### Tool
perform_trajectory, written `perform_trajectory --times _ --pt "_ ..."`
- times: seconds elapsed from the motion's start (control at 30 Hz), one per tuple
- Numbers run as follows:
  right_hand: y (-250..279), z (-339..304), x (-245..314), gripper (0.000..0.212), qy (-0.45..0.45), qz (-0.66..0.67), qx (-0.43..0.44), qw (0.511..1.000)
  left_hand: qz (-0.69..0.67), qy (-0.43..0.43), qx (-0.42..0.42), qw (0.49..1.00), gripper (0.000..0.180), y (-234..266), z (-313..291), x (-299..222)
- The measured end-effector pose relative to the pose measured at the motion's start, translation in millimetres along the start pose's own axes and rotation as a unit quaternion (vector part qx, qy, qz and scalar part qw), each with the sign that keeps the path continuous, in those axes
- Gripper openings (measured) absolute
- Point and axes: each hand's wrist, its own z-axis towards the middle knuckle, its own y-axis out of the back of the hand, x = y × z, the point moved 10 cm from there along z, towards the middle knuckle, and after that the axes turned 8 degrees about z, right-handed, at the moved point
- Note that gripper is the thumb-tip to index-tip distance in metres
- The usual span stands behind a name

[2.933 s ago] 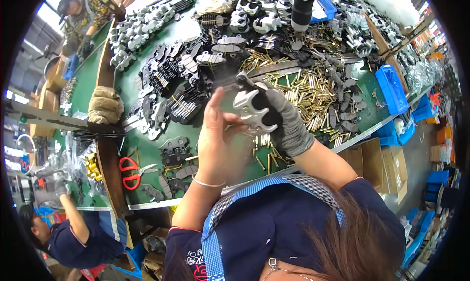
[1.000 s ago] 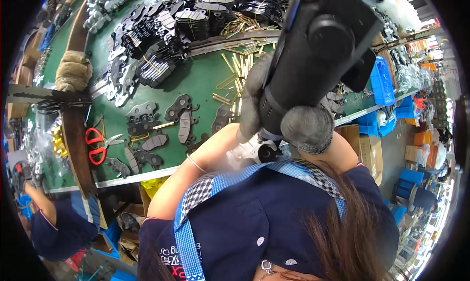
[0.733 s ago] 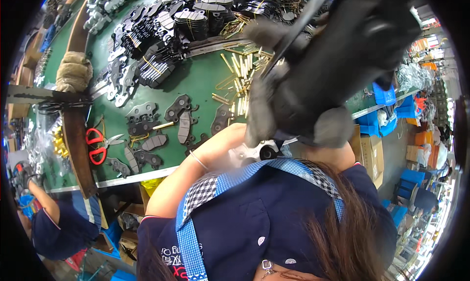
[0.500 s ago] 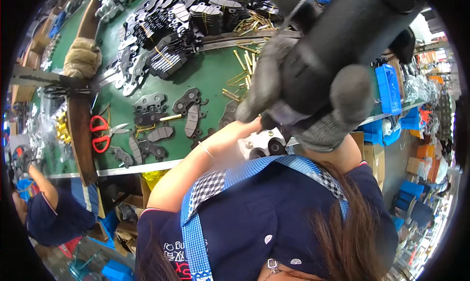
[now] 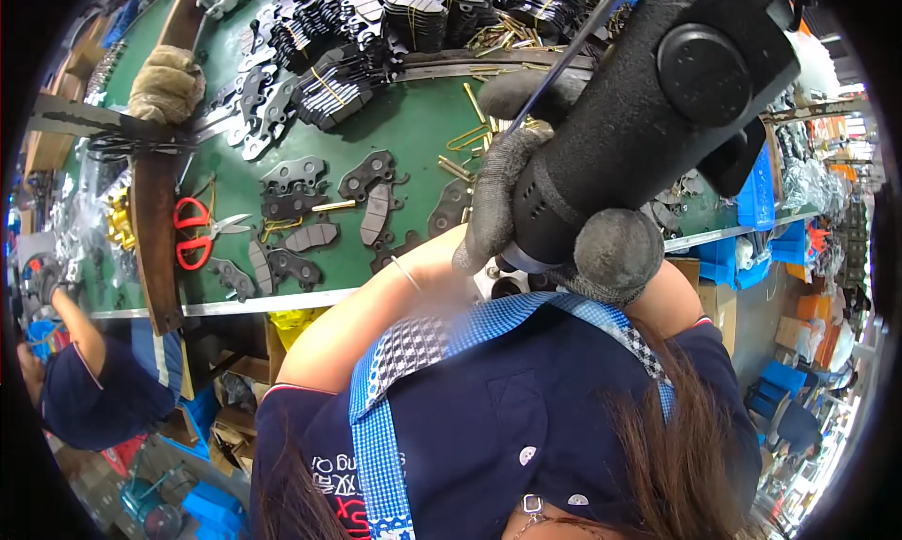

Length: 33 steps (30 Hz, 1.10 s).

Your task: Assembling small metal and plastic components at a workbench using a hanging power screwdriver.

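A green bench [image 5: 423,131] fills the upper half of the view. At its left, a dark wooden board [image 5: 155,220] stands along the top, with a tan cloth [image 5: 167,84] bundled round it. Beyond the board, at the far left, a co-worker [image 5: 108,390] in a dark shirt reaches toward the bench. A big black power tool [image 5: 620,131] slants across the middle right, its narrow lower end close to the person's chest. The right hand [image 5: 617,250], in a grey glove, is closed around it, fingers on the left side and thumb on the right. A blue bin [image 5: 756,197] sits behind the tool at the bench's right edge. The left hand [image 5: 449,253] goes in under the tool; its fingers are hidden, so I can't tell how they are set. Just beside it, below the tool's end, a silver metal part [image 5: 486,281] shows, perhaps touching that end. Banded brake pads [image 5: 334,93] are stacked farther back, red-handled scissors [image 5: 194,232] lie near the board, and brass pins [image 5: 456,169] lie left of the glove.
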Motion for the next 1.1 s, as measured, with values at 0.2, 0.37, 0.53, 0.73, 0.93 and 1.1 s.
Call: perform_trajectory --times 0.2,0.37,0.53,0.73,0.93,1.1 --pt "11 -12 -47 0.073 -0.110 0.100 0.036 0.988 -0.013 0.010 0.013 1.000 0.034 -5 3 8" --pt "-11 -10 -45 0.063 -0.129 0.153 0.094 0.975 -0.030 0.019 -0.015 0.999 0.032 -1 3 6" --pt "5 0 -24 0.050 -0.063 0.120 0.084 0.987 -0.064 0.040 -0.046 0.996 0.030 11 5 8" --pt "69 13 48 0.036 0.181 0.028 -0.029 0.983 -0.156 0.036 -0.066 0.985 0.033 19 7 0" --pt "130 -55 2 0.064 0.257 -0.382 -0.273 0.845 -0.073 -0.103 -0.253 0.959 0.038 41 11 -80" --pt "135 -49 -27 0.034 0.135 -0.054 -0.176 0.974 0.287 -0.220 -0.155 0.919 0.047 -21 27 -137"
